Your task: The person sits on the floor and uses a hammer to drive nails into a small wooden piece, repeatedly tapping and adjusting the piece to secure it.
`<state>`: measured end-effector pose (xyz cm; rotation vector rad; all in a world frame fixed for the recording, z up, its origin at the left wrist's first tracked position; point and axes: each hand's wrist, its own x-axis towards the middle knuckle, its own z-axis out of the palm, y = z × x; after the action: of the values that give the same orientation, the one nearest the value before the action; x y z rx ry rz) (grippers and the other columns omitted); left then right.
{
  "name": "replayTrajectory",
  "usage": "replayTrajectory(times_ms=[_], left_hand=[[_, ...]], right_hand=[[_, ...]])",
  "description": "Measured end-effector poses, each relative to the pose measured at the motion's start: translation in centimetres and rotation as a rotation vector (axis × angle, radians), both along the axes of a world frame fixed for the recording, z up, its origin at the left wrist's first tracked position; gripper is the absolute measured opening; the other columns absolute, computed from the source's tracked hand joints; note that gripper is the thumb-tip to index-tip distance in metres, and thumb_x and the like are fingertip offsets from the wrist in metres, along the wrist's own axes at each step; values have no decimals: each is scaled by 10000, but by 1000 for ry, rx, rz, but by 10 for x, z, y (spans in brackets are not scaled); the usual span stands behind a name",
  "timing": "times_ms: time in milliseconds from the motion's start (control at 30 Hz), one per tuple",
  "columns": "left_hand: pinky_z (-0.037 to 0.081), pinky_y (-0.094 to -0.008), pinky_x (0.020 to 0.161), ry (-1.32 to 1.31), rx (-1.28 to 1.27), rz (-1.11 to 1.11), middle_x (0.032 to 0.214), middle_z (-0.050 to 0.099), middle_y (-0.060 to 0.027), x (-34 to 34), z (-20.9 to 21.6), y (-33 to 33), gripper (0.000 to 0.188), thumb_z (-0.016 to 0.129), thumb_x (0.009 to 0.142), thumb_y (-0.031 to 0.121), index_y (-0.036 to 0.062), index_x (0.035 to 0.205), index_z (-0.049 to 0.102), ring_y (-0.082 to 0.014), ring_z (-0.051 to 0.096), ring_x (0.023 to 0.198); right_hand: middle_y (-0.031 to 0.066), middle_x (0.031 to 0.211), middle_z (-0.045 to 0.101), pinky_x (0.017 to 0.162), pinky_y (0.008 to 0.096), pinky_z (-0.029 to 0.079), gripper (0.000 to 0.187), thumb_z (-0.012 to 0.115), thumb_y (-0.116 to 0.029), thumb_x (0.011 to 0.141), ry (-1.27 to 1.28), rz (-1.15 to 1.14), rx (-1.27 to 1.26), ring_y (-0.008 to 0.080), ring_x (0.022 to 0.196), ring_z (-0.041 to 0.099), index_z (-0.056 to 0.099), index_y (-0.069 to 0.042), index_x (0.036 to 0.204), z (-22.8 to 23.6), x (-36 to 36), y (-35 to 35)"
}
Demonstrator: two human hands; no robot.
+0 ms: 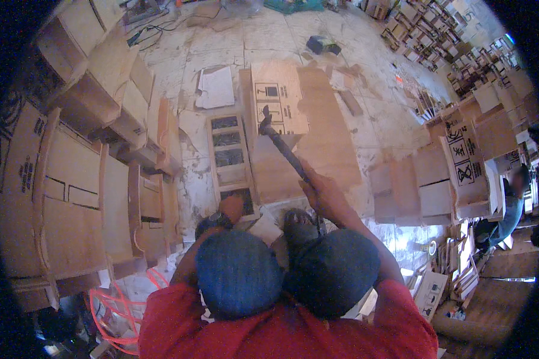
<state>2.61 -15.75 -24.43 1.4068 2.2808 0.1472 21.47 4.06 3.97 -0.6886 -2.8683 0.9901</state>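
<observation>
My right hand (328, 195) is closed round the handle of a hammer (286, 151). The hammer points up and to the left, its dark head over a printed cardboard sheet (288, 107). A narrow wooden frame (248, 157) with cross slats lies lengthwise on the floor, left of the cardboard. At its near end is my left hand (232, 207), fingers curled down against the wood. Whatever those fingers pinch is too small or hidden to make out. Beneath the hammer, a brown board (326, 149) lies flat beside the frame. My bent knees (238, 272) are close behind both hands.
Wooden cabinet-like pieces (72, 233) line the left side. A red hose (117, 311) coils at lower left. Cardboard-covered wooden units (428, 185) stand at right, near another person (509, 209). Wood pieces (422, 36) are piled at far right; a white sheet (217, 87) lies beyond the frame.
</observation>
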Motion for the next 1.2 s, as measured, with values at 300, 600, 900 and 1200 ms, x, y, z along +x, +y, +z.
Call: replayTrajectory(times_ms=[300, 600, 900, 1200], left_hand=[[542, -476, 641, 47, 68, 107, 754, 667, -189, 8, 63, -1, 200, 530, 824, 179, 53, 810, 685, -369, 671, 747], [519, -439, 626, -386, 243, 389, 766, 665, -186, -6, 135, 10, 217, 641, 698, 135, 28, 883, 681, -351, 652, 687], [496, -363, 812, -266, 888, 74, 1053, 672, -146, -12, 251, 102, 208, 592, 889, 185, 46, 1025, 668, -273, 642, 968], [324, -491, 1020, 150, 1098, 152, 1204, 610, -175, -7, 230, 154, 134, 660, 786, 104, 92, 917, 686, -383, 451, 1236]], right_hand=[[272, 1116, 606, 840, 410, 486, 597, 561, -120, 917, 261, -269, -38, 378, 1009, 632, 301, -120, 1454, -14, 30, 10], [307, 1173, 561, 861, 426, 478, 574, 543, -142, 918, 160, -266, -52, 439, 1086, 558, 317, -120, 1445, -12, 35, 14], [301, 1047, 616, 818, 431, 488, 565, 551, -174, 924, 43, -297, -75, 440, 985, 610, 325, -98, 1437, -8, 30, 11], [304, 1169, 570, 871, 446, 471, 566, 536, -169, 935, 207, -231, -99, 446, 1063, 577, 304, -73, 1442, -21, 34, 13]])
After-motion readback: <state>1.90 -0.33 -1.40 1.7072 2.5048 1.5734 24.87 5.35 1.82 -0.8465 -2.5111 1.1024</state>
